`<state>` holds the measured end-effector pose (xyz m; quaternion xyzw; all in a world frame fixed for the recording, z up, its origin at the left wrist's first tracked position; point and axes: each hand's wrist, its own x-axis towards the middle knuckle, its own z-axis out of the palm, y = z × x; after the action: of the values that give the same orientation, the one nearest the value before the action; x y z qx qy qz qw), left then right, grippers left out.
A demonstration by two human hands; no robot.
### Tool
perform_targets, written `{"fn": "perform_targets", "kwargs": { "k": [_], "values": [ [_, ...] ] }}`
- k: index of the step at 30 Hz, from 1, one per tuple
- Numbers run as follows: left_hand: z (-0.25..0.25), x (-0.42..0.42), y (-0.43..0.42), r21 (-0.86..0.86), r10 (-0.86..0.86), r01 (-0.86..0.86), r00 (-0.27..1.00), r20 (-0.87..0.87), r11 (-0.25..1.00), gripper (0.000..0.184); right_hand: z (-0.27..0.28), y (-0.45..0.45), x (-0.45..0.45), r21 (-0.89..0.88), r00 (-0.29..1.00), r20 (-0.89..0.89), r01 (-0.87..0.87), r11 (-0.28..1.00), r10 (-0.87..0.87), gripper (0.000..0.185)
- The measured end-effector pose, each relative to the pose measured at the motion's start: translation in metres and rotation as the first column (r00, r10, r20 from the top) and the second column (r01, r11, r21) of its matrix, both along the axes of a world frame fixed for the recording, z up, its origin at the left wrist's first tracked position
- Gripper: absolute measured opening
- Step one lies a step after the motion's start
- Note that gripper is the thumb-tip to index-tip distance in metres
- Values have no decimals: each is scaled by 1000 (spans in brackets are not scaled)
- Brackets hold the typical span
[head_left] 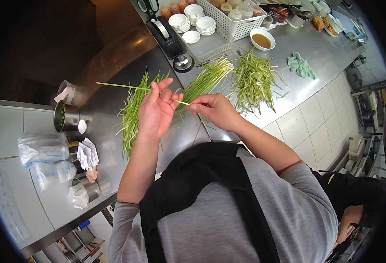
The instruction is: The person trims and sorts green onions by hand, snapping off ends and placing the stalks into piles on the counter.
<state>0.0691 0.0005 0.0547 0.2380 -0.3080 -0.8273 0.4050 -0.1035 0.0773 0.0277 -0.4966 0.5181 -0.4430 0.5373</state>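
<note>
A long thin green stalk, like a garlic chive, crosses both of my hands. My left hand, palm turned up, holds it between thumb and fingers. At the pale end, the fingertips of my right hand pinch the stalk. Beneath and beside my left hand lies a loose pile of green stalks. A neater bunch of stalks, pale ends together, lies beyond my hands. To its right is a tangled heap of shorter green and pale pieces.
Behind the bunch stand a call bell, a tape dispenser, stacked white dishes and a bottle basket. A bowl of brown sauce and green cloth lie right. Metal pot left; another person's arm lower right.
</note>
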Motion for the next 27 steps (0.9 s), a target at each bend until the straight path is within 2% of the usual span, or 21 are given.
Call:
{"fn": "perform_targets", "kwargs": {
  "k": [2,4,7,9,10,12,13,14,15,17,19,22,25,27],
  "values": [
    [2,-2,1,22,34,-34,999,0,999,42,-2,1,-1,-12,998,60,5,1000,-4,16],
    [2,0,0,2,44,-44,997,-71,999,41,-7,2,-2,-25,993,120,9,1000,-6,17],
    [6,9,-9,21,94,-92,982,-163,996,36,-16,3,-7,18,974,207,94,995,-95,17],
    [9,11,-10,33,135,-132,984,-115,991,35,-17,4,-11,22,958,247,141,990,-142,18],
    [9,13,-10,6,87,-87,994,-63,996,34,-18,5,-12,23,958,248,141,990,-142,18],
    [9,12,-6,-19,40,-40,999,-7,999,34,-17,7,-13,149,939,311,104,983,-146,18],
    [8,6,-1,-26,40,-37,992,123,999,32,-17,7,-12,149,938,313,103,983,-146,18],
    [7,1,4,-33,40,-33,967,251,999,30,-15,7,-11,212,898,413,69,975,-154,18],
    [3,-2,8,-34,40,-32,967,253,999,30,-14,7,-10,270,846,506,29,962,-167,18],
    [-9,-6,16,-160,-44,130,888,458,978,25,-13,8,-8,274,839,522,4,962,-152,19],
    [-8,-13,24,-173,-22,124,870,493,977,21,-12,9,-5,279,832,537,-21,960,-138,19],
    [-10,-15,25,-194,21,96,850,527,976,17,-11,9,-2,242,878,468,-24,970,-95,20],
    [-10,-13,25,-197,40,76,851,524,977,15,-9,9,-1,254,874,474,-22,967,-104,19],
    [-9,-14,26,-193,38,76,850,525,978,14,-11,8,-1,266,828,536,21,964,-165,18]
  ]
}}
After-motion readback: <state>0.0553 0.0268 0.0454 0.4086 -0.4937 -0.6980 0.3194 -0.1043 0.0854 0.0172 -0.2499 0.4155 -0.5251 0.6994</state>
